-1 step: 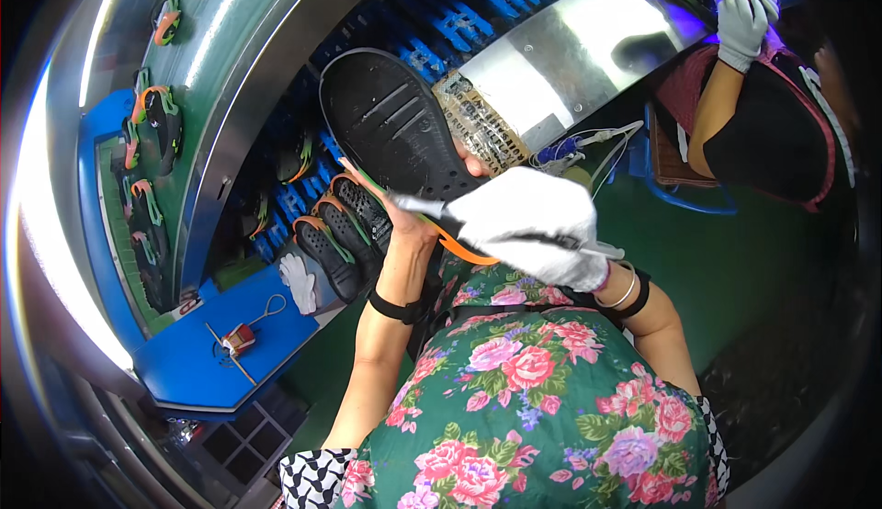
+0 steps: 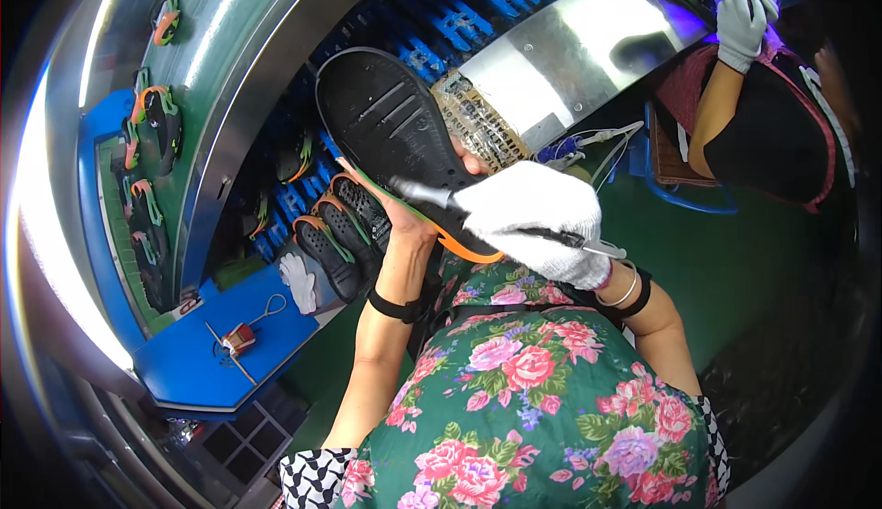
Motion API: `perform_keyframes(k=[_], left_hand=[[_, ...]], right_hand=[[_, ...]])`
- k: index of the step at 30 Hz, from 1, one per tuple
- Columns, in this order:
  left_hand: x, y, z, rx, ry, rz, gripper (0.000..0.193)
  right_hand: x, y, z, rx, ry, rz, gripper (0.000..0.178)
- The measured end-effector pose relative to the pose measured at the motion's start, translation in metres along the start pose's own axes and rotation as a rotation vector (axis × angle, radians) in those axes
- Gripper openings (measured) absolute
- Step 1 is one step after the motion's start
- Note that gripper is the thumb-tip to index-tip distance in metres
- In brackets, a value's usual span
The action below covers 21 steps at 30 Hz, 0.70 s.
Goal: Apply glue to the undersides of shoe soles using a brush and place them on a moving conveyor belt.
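My bare left hand [image 2: 411, 217] grips a black shoe sole [image 2: 381, 114] with orange and green edging, holding it tilted with its broad end away from me. The thumb lies along the left side and fingertips show at the right edge. My right hand [image 2: 537, 215], in a white knit glove, is closed round a slim brush [image 2: 432, 193]. Its metal collar and blurred tip lie over the sole's narrower, holed part; whether the tip touches is unclear. A dark and silvery length sticks out behind the glove.
Several similar black soles [image 2: 344, 233] stand beside my left wrist. On a blue table [image 2: 202, 357] lie a white glove [image 2: 298, 281] and a small red-and-wire object [image 2: 239, 339]. Shoe parts ride a green conveyor [image 2: 207, 59]. A co-worker's gloved hand [image 2: 740, 27] is at upper right.
The sole has shifted slightly left. The brush tip has moved a little up and right, from the sole's left edge to over its surface, and the right hand shifted slightly with it.
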<state>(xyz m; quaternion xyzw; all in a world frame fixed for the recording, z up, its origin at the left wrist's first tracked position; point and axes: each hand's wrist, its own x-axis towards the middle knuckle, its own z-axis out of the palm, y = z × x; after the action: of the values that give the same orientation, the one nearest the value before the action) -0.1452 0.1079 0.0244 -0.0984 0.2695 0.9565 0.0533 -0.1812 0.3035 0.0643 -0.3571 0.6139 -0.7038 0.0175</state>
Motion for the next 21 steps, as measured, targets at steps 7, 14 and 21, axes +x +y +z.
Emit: perform_keyframes(k=[7,14,21], left_hand=[[0.006,0.003,-0.008,0.080,0.078,0.029,0.123],[0.011,0.008,0.008,0.006,-0.012,0.114,0.109],[0.020,0.008,0.006,0.011,-0.075,0.155,0.104]], right_hand=[[-0.006,-0.008,0.008,-0.116,-0.100,-0.122,0.028],[-0.006,-0.009,-0.004,-0.132,-0.047,-0.030,0.022],[-0.011,-0.001,-0.008,0.129,0.075,0.212,0.021]])
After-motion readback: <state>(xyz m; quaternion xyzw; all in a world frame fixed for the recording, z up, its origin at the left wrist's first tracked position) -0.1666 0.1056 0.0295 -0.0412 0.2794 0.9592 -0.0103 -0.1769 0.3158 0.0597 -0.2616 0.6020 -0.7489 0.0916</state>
